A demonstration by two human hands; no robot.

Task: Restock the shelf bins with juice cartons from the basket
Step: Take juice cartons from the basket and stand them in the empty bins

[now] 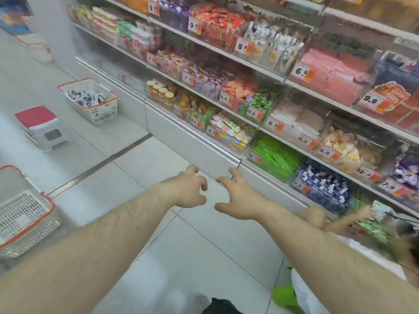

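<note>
Both my arms stretch forward over the tiled floor. My left hand (187, 189) and my right hand (238, 196) hang side by side, fingers curled apart, each holding nothing. A white basket with a red rim (106, 111) stands on the floor at the far left beside the shelf base, filled with several small dark and white cartons (85, 98). To the right runs the shelf unit, its clear bins (229, 134) packed with snacks and sweets behind price tags. The hands are well short of the basket and below the lowest bins.
A second white basket with red handles (25, 214) sits at the left edge, nothing visible inside. A red-topped white step stool (43, 126) stands between the two baskets. At the lower right another person's hand (362, 213) reaches into a low bin of green packets.
</note>
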